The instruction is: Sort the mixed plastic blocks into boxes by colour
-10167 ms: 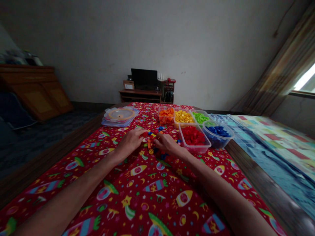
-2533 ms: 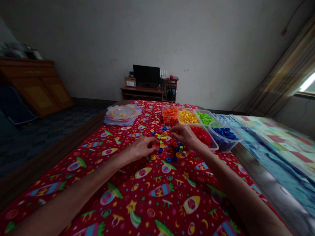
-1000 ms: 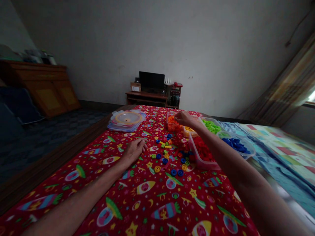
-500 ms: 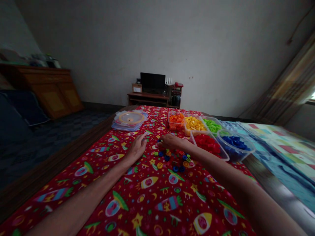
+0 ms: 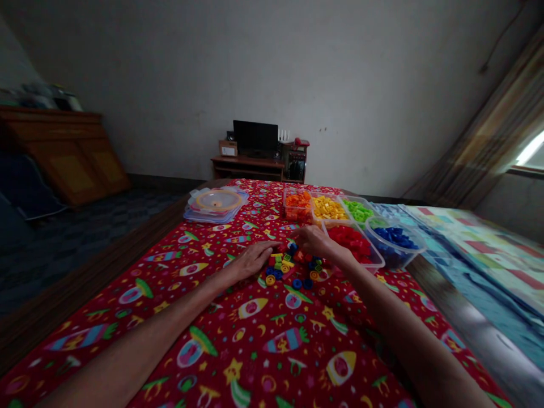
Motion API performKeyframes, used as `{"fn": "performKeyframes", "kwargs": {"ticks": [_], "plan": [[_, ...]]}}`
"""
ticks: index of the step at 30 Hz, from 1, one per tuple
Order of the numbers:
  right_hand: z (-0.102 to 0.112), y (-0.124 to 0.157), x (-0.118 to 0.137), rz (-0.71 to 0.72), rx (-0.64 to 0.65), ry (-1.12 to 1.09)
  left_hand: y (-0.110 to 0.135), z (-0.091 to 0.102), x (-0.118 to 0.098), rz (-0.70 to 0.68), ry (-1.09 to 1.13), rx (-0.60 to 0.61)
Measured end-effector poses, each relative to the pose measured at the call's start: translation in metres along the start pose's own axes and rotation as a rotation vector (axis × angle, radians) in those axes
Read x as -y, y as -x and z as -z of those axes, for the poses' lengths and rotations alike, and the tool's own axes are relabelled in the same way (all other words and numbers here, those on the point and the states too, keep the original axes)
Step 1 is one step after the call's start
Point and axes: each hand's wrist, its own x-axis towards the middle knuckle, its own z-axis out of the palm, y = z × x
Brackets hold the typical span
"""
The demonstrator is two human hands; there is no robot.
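My left hand lies low on the red patterned tablecloth, fingers stretched toward the right, at the left edge of a small pile of toy building pieces. The pile mixes yellow, green, red and blue bricks with small round wheels. A yellow wheel and blue wheels lie along its near side. Over the far right of the pile hovers my right hand, fingers apart and bent down, beside a blue piece. I see nothing held in either hand, though the right fingertips are partly hidden.
Clear tubs of orange, yellow, green, red and blue pieces stand at the right. Stacked plastic lids lie at the left. A bed adjoins the table's right side.
My left hand has moved right, up to the pieces, and its fingers now point right. The left-hand pieces sit closer together. My right hand has shifted right and lifted slightly; the view has turned a little.
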Motion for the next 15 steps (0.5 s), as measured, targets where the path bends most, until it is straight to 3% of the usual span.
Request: {"fn": "performKeyframes", "kwargs": {"ticks": [4,10,15], "plan": [[-0.004,0.004,0.002,0.037,0.044,0.055,0.003,-0.002,-0.013,0.05,0.163,-0.041],[-0.012,0.013,0.011,0.071,-0.117,0.206,0.005,0.002,-0.008,0.116,0.318,-0.202],[-0.031,0.007,0.021,0.23,0.022,0.097,0.006,0.01,-0.005,0.177,0.25,-0.259]]}}
